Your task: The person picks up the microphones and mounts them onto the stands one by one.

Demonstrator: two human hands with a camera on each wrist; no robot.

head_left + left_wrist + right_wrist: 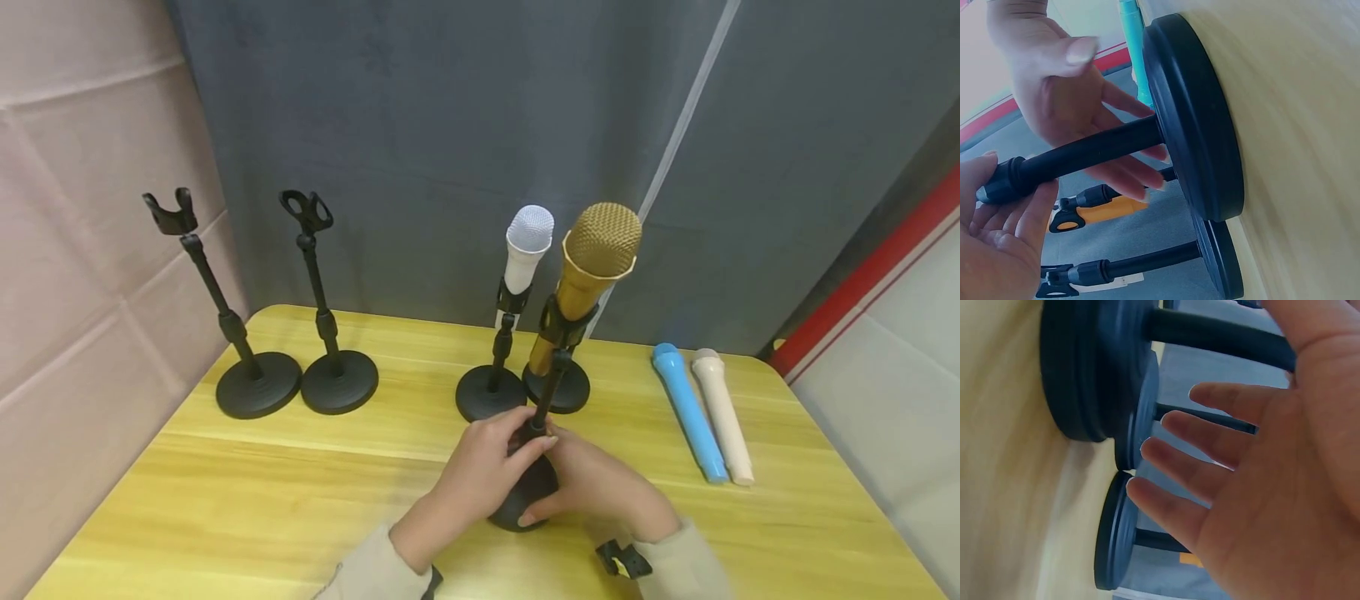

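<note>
A black microphone stand [516, 503] with a round base is at the front, between both hands. My left hand [480, 467] holds it by the collar on its pole, thumb and fingers curled round it. Around the lower pole, my right hand [600, 483] has its fingers extended, clearly seen in the right wrist view; its thumb lies by the base in the head view. Behind are a gold microphone [602, 242] and a white microphone [529, 233] on a stand. The front stand's top overlaps the gold microphone, so I cannot tell whose clip shows there.
Two more black stands, one with a U-shaped clip [174, 218] and one with a looped clip [306, 212], stand at the left. To the right, a blue microphone [690, 412] lies beside a cream microphone [723, 417]. A dark grey cloth [420, 150] hangs behind the wooden table [300, 517].
</note>
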